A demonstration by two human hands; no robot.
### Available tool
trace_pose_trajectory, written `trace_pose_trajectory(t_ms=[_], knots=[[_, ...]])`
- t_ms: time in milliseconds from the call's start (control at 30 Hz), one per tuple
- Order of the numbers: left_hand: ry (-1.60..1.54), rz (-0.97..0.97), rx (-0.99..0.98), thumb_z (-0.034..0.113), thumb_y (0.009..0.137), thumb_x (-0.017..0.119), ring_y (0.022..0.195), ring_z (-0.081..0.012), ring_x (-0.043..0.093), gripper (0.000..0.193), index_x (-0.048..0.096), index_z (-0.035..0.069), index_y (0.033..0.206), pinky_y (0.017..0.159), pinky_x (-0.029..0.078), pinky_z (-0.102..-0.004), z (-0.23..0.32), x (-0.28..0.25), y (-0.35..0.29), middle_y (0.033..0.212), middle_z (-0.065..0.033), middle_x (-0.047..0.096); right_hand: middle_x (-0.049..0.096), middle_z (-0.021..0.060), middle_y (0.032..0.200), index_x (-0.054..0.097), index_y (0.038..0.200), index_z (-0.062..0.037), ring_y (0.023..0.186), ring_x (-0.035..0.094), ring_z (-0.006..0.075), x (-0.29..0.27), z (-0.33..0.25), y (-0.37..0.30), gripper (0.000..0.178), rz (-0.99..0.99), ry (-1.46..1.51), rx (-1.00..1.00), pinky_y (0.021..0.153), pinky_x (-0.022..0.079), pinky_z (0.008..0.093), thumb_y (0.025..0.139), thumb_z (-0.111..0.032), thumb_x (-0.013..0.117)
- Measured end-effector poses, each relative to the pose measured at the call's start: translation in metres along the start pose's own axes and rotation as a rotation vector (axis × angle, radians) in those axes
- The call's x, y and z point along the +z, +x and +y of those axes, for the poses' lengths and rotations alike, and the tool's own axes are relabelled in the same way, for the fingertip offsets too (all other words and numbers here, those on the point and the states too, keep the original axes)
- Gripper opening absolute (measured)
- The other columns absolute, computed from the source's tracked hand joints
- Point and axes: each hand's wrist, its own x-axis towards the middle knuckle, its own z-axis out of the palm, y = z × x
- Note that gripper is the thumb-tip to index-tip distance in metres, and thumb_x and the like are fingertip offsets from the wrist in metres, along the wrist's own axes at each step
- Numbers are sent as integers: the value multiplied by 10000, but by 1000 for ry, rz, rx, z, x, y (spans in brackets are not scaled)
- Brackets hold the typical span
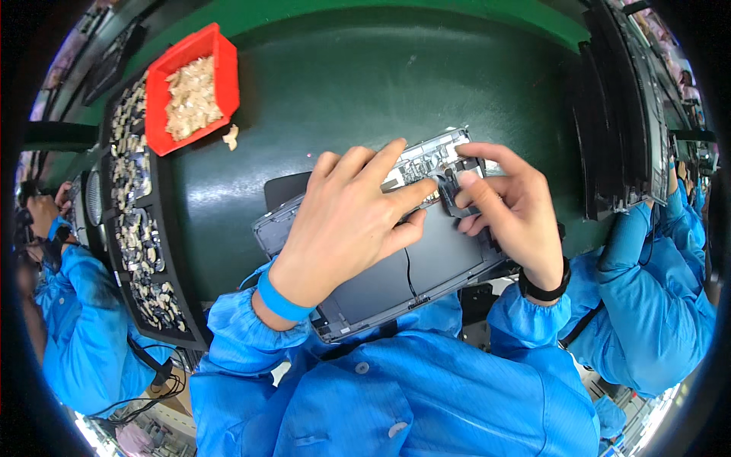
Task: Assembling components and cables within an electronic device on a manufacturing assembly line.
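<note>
In front of me lies an opened flat device, like a tablet, with a dark grey housing (365, 282). A silvery strip of circuit parts (422, 156) runs along its far edge, and a thin black cable crosses the panel. My left hand (346, 217) rests over the left half, fingers stretched apart, the index fingertip touching the circuit strip. My right hand (514, 202) pinches a small dark grey, flexible-looking piece (451, 194) between thumb and fingers at the strip's right end. Its index fingertip reaches the device's far corner. The fingers partly hide this piece.
A red bin (230, 84) of small pale pieces stands at the far left, one loose piece (231, 138) beside it. Black trays (180, 282) of small parts line the left side. Dark panels (609, 122) are stacked at right. Blue-sleeved co-workers (647, 286) sit on both sides.
</note>
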Motion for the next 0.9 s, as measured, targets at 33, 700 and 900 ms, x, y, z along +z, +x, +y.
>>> trace_pose_trajectory(t_ms=[33,700,900], knots=[[-5,-13,-4,267,821,791,1092,-290,650,290,807,232,1108,912,482,-403,2,-1,1,1358,-125,657,742,80,808,675,1164,47,650,664,81,-7,8,-2,203,50,69,-23,574,536,223,1028,-99,641],[-120,22,337,96,837,805,884,-207,690,133,786,60,964,739,466,-359,41,19,39,947,-37,735,446,240,1563,500,1507,-70,1470,402,401,-36,89,22,540,572,-958,-540,1198,304,601,1023,-298,571],[-86,8,394,114,837,789,910,-185,660,156,776,72,987,767,464,-343,38,17,41,954,-21,714,411,234,1595,478,1531,-77,1492,370,406,-35,88,21,546,561,-968,-515,1217,286,584,1034,-286,560]])
